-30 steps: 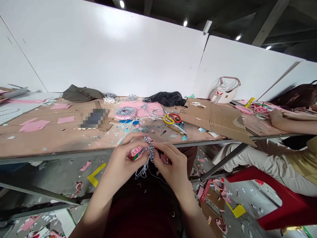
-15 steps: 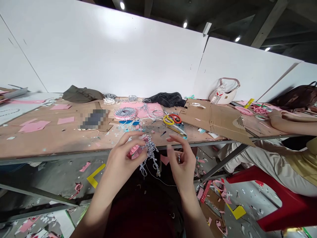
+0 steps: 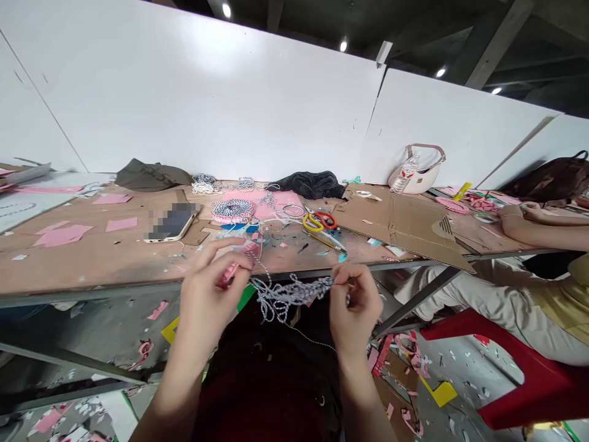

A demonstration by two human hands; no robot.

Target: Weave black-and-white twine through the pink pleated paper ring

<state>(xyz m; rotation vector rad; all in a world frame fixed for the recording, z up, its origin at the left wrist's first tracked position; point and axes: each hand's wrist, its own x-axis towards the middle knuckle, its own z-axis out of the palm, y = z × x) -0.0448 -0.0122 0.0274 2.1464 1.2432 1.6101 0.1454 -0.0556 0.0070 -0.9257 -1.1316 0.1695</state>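
Note:
My left hand (image 3: 209,288) is closed round a small pink piece (image 3: 235,264) just below the table's front edge. My right hand (image 3: 352,307) pinches the end of a black-and-white twisted cord (image 3: 288,293). The cord stretches between both hands in a loose tangle, with a thin strand hanging down over my dark red lap. On the table beyond lie a cord-wrapped pink disc (image 3: 232,210), yellow and red scissors (image 3: 318,220) and a phone (image 3: 171,223).
The brown worktable (image 3: 92,255) carries pink paper scraps, a cardboard sheet (image 3: 396,224), dark cloths and a white bag (image 3: 416,174). Another person sits at the right on a red chair (image 3: 529,380), an arm resting on the table. Scraps litter the floor.
My hands have drawn apart, the right moving right and pulling the cord out sideways. The left hand lifted slightly with the pink piece.

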